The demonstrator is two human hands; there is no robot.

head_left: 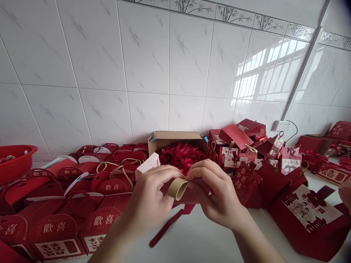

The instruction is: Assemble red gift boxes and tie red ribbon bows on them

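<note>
A gold strip, bent into a loop, is held in the middle of the view between both hands. My left hand pinches its left side with bent fingers. My right hand has its thumb and fingers closed on the right end of the same strip. Behind the hands a red item and a white card show in part; how they join the strip is hidden. Below the hands, a dark red strap lies on the white table.
Rows of red boxes with rope handles fill the left, beside a red basin. An open carton of red ribbons stands at the wall. Red gift bags crowd the right, where part of another hand shows.
</note>
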